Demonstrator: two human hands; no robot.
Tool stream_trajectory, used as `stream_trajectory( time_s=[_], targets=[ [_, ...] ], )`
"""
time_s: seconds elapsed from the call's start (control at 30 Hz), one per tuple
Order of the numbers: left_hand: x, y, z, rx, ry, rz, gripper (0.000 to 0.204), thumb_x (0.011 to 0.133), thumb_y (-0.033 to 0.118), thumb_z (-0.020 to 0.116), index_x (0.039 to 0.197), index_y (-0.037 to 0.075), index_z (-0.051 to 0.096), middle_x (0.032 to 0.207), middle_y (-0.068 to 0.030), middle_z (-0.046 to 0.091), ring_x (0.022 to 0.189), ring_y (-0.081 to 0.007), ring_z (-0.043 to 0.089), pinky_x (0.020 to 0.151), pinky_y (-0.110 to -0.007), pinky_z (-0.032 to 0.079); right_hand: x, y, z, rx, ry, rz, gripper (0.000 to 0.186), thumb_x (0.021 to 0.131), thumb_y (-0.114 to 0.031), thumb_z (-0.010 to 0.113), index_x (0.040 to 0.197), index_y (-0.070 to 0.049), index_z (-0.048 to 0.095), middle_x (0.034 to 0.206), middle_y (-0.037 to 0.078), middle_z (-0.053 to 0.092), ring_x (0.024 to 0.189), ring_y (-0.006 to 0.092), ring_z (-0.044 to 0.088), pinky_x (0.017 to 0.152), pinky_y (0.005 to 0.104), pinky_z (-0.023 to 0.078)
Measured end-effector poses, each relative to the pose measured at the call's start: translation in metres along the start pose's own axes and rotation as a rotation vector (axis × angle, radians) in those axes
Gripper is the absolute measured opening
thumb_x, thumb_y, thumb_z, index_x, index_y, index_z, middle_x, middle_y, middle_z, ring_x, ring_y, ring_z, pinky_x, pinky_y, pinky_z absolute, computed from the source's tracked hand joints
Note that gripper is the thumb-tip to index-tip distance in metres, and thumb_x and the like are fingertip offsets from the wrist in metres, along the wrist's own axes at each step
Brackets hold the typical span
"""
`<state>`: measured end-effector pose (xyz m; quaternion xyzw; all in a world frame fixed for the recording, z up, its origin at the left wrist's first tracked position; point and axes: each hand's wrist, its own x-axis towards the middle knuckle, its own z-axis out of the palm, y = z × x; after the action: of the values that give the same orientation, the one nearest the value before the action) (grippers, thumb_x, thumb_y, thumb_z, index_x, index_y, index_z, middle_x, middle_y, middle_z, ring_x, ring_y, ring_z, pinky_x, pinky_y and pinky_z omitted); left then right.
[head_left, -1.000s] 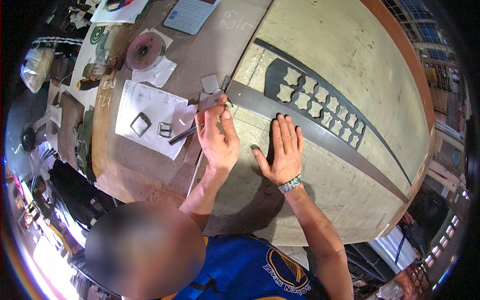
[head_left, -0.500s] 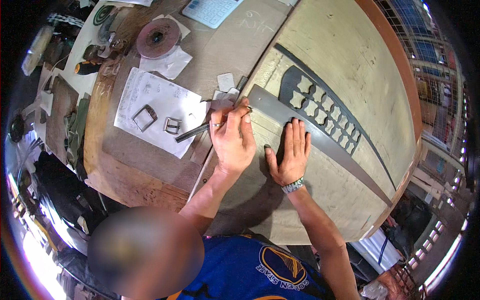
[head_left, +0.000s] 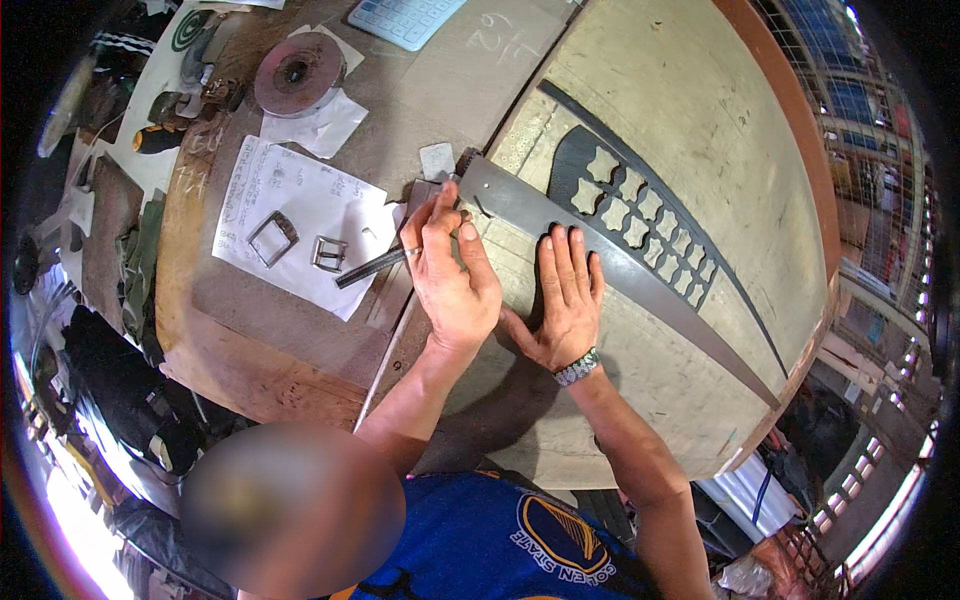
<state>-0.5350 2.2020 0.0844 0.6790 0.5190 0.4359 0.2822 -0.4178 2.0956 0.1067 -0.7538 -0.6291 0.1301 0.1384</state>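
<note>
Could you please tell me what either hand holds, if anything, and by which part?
The right hand lies flat, fingertips on the metal strip, not gripping it. Whether the left hand, fingers curled, holds anything cannot be told.

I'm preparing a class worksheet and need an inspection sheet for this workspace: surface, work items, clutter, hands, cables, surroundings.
Surface: pale board on the right, marked and specked; brown board on the left, with writing on it.
Work items: metal strip lying along a black panel with rows of cutouts; dark strip running behind the left hand.
Clutter: paper bearing two buckles; reel; calculator.
Left hand: fingers curled near the metal strip's end; grip unclear.
Right hand: flat, fingertips over the metal strip's near edge.
Cables: nothing seen for certain.
Surroundings: wire mesh at right; pale roll at lower right.
</note>
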Motion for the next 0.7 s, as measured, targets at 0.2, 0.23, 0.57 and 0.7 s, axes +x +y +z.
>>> stream_trajectory(
  time_s=[0.2, 0.23, 0.57, 0.7],
  targets=[
    [-0.004, -0.007, -0.004, -0.059, -0.104, -0.008, 0.026, 0.092, -0.003, 0.056, 0.117, -0.001, 0.056, 0.125, -0.0179, 0.065, 0.100, -0.0344, 0.055, 0.091, -0.046, 0.043, -0.004, 0.001, 0.008, 0.002, 0.122, -0.010, 0.092, 0.078, -0.039, 0.080, 0.149, 0.004, 0.040, 0.157, 0.022, 0.038, 0.148, 0.0398, 0.032, 0.119, 0.0568, 0.020],
    [-0.004, -0.006, -0.004, -0.058, -0.103, -0.010, 0.026, 0.092, -0.003, 0.056, 0.117, -0.001, 0.056, 0.125, -0.0179, 0.065, 0.100, -0.0344, 0.055, 0.091, -0.046, 0.043, -0.005, 0.003, 0.007, -0.025, 0.145, 0.003, 0.092, 0.077, -0.041, 0.081, 0.147, 0.005, 0.043, 0.156, 0.022, 0.040, 0.147, 0.0392, 0.033, 0.118, 0.0575, 0.021],
    [-0.002, -0.004, 0.001, -0.034, -0.058, -0.007, 0.014, 0.094, 0.000, 0.052, 0.108, 0.000, 0.054, 0.132, -0.0181, 0.063, 0.100, -0.0360, 0.056, 0.092, -0.048, 0.042, 0.001, 0.002, -0.002, -0.002, -0.009, 0.025, 0.101, 0.075, -0.055, 0.080, 0.149, 0.002, 0.040, 0.161, 0.017, 0.033, 0.151, 0.0380, 0.025, 0.119, 0.0588, 0.018],
    [-0.004, -0.003, 0.002, -0.031, -0.054, -0.022, 0.013, 0.095, 0.001, 0.051, 0.108, 0.000, 0.053, 0.130, -0.0166, 0.064, 0.101, -0.0335, 0.054, 0.093, -0.046, 0.041, 0.000, 0.003, -0.006, 0.005, -0.017, 0.006, 0.101, 0.074, -0.057, 0.078, 0.149, 0.001, 0.042, 0.161, 0.014, 0.035, 0.151, 0.0377, 0.026, 0.119, 0.0589, 0.019]
  ],
)
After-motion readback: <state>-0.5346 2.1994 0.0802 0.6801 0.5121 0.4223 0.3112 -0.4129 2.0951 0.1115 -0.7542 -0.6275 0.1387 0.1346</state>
